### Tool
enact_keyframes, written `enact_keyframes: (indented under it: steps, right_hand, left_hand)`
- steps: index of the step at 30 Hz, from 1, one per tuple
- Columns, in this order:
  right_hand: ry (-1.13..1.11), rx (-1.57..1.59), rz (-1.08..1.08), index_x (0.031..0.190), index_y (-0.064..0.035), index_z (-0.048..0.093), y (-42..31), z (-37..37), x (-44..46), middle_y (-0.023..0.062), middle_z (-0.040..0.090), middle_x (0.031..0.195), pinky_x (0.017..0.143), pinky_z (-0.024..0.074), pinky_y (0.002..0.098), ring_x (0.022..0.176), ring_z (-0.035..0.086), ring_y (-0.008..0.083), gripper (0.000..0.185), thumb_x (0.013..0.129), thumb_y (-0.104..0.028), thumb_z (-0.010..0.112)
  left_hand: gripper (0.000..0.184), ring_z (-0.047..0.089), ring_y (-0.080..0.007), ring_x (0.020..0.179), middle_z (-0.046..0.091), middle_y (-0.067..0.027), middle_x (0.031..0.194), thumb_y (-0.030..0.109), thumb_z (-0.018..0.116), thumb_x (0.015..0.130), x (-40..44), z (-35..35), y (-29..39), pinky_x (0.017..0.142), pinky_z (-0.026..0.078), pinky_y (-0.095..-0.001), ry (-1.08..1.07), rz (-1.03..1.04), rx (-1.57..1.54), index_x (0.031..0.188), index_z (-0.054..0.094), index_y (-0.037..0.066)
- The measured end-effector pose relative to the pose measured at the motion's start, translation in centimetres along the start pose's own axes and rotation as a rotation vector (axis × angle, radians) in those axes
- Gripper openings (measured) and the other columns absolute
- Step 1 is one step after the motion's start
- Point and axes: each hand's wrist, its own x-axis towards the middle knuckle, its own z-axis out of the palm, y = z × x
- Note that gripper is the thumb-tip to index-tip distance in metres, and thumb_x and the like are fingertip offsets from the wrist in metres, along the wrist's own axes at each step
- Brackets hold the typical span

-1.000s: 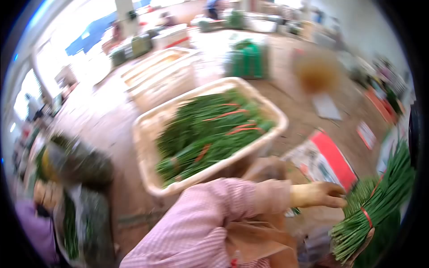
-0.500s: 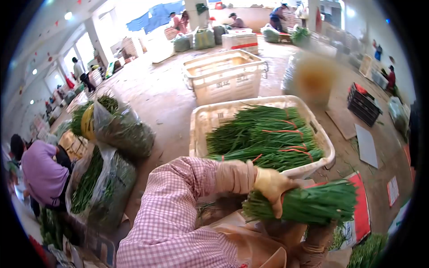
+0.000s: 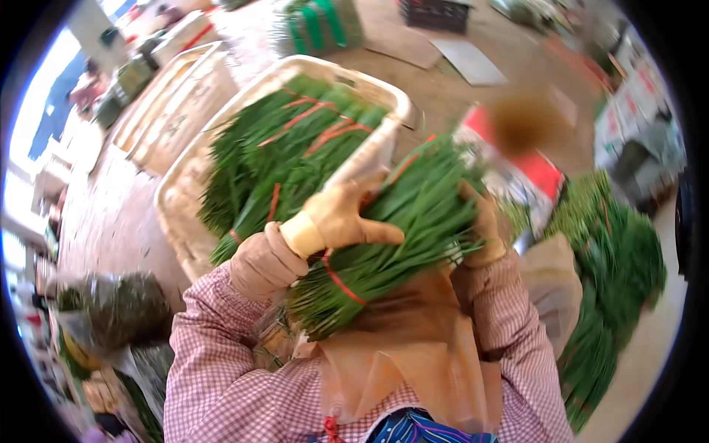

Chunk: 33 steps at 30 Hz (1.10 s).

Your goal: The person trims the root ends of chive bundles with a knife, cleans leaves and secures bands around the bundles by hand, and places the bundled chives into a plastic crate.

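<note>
Held bundle: green long-leaved bundle (image 3: 413, 221), at the near right side of the crate (image 3: 402, 103), above the wearer's brown apron (image 3: 406, 332); tilted, tied ends toward the lower left, leaves toward the upper right.
Bundle ties: red band (image 3: 344, 285) around the lower end; a second red strip near the upper edge.
Left hand: gloved left hand (image 3: 343, 218), beside the near rim of the crate; grip open, thumb spread from the fingers and lying on the bundle.
Right hand: gloved right hand (image 3: 484, 225), farther right of the crate than the left hand; fingers curled against the leaves, thumb hidden; full closure of the grip cannot be told.
Crate contents: green bundles (image 3: 295, 140) with red bands, laid side by side.
Second crate: pale crate (image 3: 177, 111), beyond the crate and to its left.
Right of crate: red-and-white sheet (image 3: 543, 176) on the floor; farther right, a green leafy pile (image 3: 620, 258).
Left of crate: filled clear bag (image 3: 125, 310), on the near left side.
Beyond crate: green-striped bag (image 3: 317, 29), black crate (image 3: 436, 15) and pale flat board (image 3: 469, 63).
Image clarity: background partly blurred.
</note>
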Motion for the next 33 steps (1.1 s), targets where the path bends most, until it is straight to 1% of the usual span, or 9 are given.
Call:
enact_keyframes:
  steps: [3,6,11,15,23,27,29,31,33]
  right_hand:
    - [0.135,-0.154,-0.124,0.115,-0.0007,0.058,-1.9,-1.4,0.7,0.0078,0.066,0.098,0.073,0.0537,0.0324,0.085,0.064,0.0204,0.029,0.089,-0.012,0.063]
    - [0.183,-0.434,-0.543,0.108,-0.0013,0.061,-6.8,-6.2,1.9,0.0074,0.067,0.091,0.071,0.0528,0.0313,0.081,0.063,0.0162,0.023,0.09,-0.015,0.063]
    - [0.166,-0.267,-0.693,0.106,-0.0007,0.061,-9.9,-2.9,-3.9,0.007,0.067,0.087,0.068,0.0514,0.0287,0.077,0.061,0.0135,0.018,0.092,-0.013,0.061]
    - [-0.063,-0.723,-0.135,0.098,0.0012,0.064,-8.2,2.8,-7.1,0.0041,0.065,0.075,0.06,0.0471,0.0209,0.065,0.058,0.0081,0.015,0.09,-0.011,0.064]
    - [-0.091,-0.845,0.076,0.089,-0.0025,0.063,-5.5,3.6,-5.3,-0.0026,0.057,0.067,0.052,0.0397,0.0198,0.057,0.05,0.0022,0.013,0.089,-0.015,0.066]
    - [-0.171,-0.991,-0.264,0.089,-0.0041,0.061,-2.8,2.0,-4.8,0.0,0.057,0.064,0.052,0.0423,0.0261,0.056,0.053,0.0092,0.01,0.088,-0.013,0.066]
    - [-0.029,-1.299,-0.781,0.089,-0.0042,0.06,-1.9,2.1,-4.9,0.003,0.058,0.066,0.052,0.0433,0.0289,0.055,0.054,0.0125,0.01,0.088,-0.012,0.065]
    - [0.078,-1.225,-0.996,0.088,-0.004,0.061,-2.2,1.4,-4.1,0.0019,0.059,0.065,0.052,0.0436,0.0273,0.055,0.053,0.0118,0.008,0.089,-0.011,0.065]
    - [0.4,-0.433,-0.47,0.09,-0.0026,0.062,-4.3,-0.3,-4.2,-0.0002,0.059,0.066,0.053,0.0448,0.0259,0.055,0.053,0.0117,0.008,0.089,-0.009,0.065]
  left_hand:
    - [0.091,0.056,-0.0228,0.112,0.059,-0.0186,0.121,0.039,0.086,0.066,0.5,1.5,1.4,0.096,0.043,-0.0339,0.103,-0.149,-0.057,0.137,0.044,0.0]
    - [0.087,0.05,-0.0231,0.12,0.053,-0.0169,0.131,0.031,0.081,0.072,0.4,2.6,0.6,0.105,0.036,-0.0332,0.103,-0.07,-0.198,0.14,0.039,-0.004]
    - [0.088,0.05,-0.0264,0.123,0.052,-0.0191,0.134,0.035,0.085,0.067,0.9,4.1,0.4,0.104,0.038,-0.0357,0.2,0.106,-0.304,0.137,0.046,-0.001]
    - [0.091,0.045,-0.0271,0.128,0.049,-0.0185,0.137,0.028,0.086,0.067,0.9,4.7,1.6,0.108,0.034,-0.0362,0.185,0.152,-0.321,0.14,0.041,0.0]
    - [0.093,0.041,-0.0274,0.132,0.048,-0.018,0.137,0.026,0.085,0.068,0.1,4.5,2.4,0.11,0.031,-0.0367,0.162,0.153,-0.237,0.143,0.036,0.002]
    - [0.091,0.043,-0.0266,0.13,0.049,-0.0175,0.137,0.025,0.084,0.069,0.0,4.9,2.5,0.109,0.032,-0.0367,0.183,0.132,-0.242,0.143,0.036,0.003]
    - [0.09,0.044,-0.0259,0.129,0.05,-0.0172,0.136,0.024,0.084,0.069,0.0,5.3,2.0,0.109,0.032,-0.0365,0.182,0.089,-0.265,0.143,0.037,0.003]
    - [0.091,0.046,-0.0244,0.128,0.052,-0.0165,0.134,0.023,0.084,0.069,0.3,5.6,1.7,0.108,0.034,-0.035,0.204,0.088,-0.406,0.144,0.036,0.003]
    - [0.084,0.051,-0.0233,0.122,0.056,-0.0153,0.129,0.021,0.082,0.069,0.3,5.3,1.9,0.105,0.037,-0.0335,0.237,0.089,-0.345,0.14,0.041,0.002]
